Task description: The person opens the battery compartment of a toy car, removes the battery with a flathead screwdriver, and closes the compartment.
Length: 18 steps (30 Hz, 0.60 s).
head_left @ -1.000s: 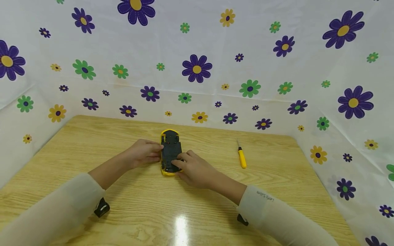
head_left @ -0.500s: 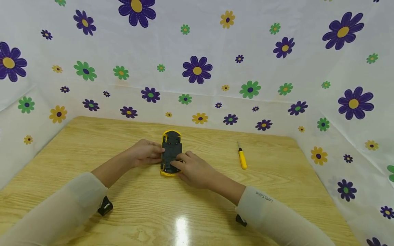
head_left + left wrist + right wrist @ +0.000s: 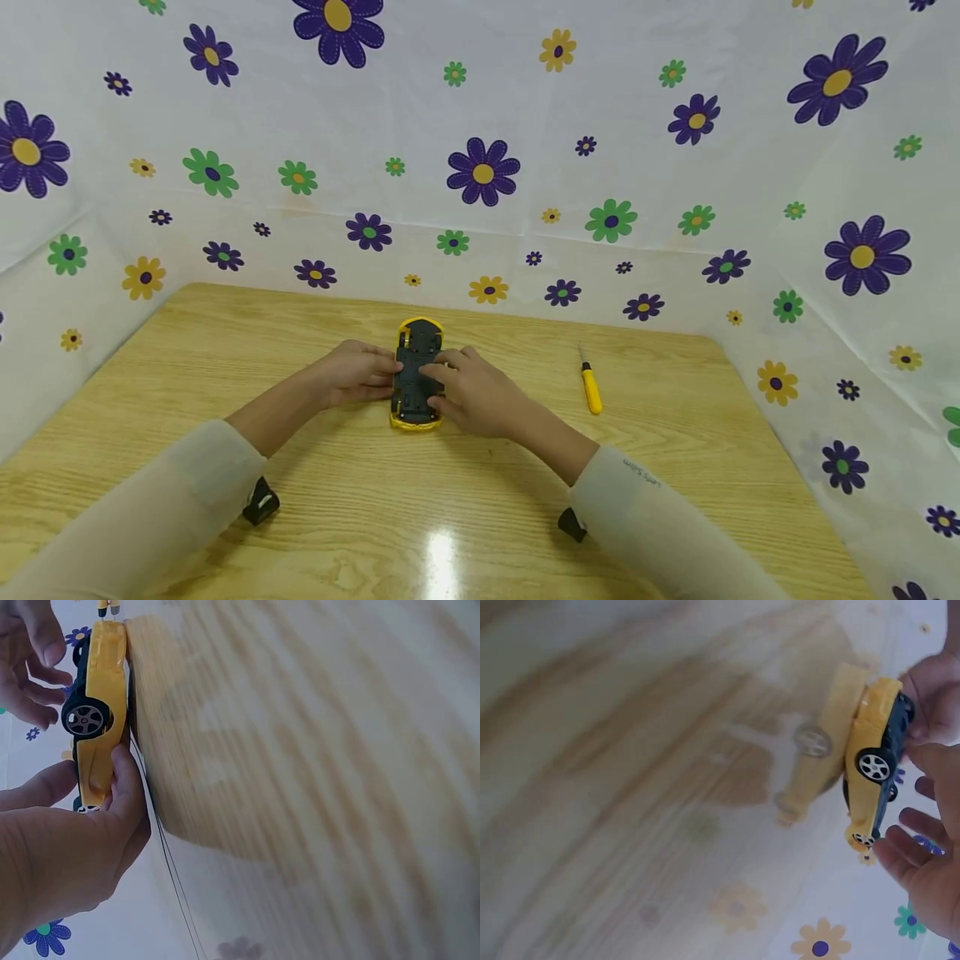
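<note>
yellow toy car (image 3: pixel 408 388) upside down on wooden counter (image 3: pixel 337 492), long axis running away from person, rounded end toward floral backdrop (image 3: pixel 420 100); front end unclear. left hand (image 3: pixel 351 377): grip pinching car's left side. right hand (image 3: pixel 480 393): grip loose, fingers spread over right side. screwdriver (image 3: pixel 591 388) well right.

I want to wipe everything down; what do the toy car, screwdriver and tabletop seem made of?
Toy car: probably hard plastic, its yellow body smooth with a slight shine, its underside black.
Screwdriver: yellow-and-black handle, likely smooth plastic; thin greyish shaft, probably metal.
Tabletop: wood or wood-look laminate; grain shows, and a bright glare suggests gloss.
</note>
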Tool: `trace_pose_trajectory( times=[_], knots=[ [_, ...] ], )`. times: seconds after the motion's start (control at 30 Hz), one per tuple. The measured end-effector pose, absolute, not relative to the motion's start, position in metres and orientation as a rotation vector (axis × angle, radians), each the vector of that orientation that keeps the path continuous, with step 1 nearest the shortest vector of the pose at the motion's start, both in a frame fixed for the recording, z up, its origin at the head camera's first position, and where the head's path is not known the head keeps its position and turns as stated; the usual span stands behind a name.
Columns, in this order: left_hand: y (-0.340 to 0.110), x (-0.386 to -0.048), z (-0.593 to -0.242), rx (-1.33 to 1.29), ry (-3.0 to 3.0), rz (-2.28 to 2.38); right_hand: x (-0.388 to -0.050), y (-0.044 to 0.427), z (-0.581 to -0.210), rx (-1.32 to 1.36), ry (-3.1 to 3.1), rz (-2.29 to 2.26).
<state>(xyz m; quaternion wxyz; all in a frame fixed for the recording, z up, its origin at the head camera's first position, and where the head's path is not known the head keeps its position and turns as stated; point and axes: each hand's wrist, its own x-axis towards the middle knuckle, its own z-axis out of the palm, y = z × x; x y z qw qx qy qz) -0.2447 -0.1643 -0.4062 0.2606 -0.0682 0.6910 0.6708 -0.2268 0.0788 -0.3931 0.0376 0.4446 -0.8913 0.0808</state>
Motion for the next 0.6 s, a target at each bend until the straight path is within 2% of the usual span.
trace_pose_trajectory(
  times=[0.23, 0.6],
  knots=[
    [-0.166, -0.245, -0.403, -0.169, 1.866, 1.796, -0.238, 0.077, -0.394, 1.228, -2.855, 0.477],
    [-0.170, -0.247, -0.405, -0.130, 1.861, 1.774, -0.244, 0.070, -0.398, 1.243, -2.835, 0.499]
  ],
)
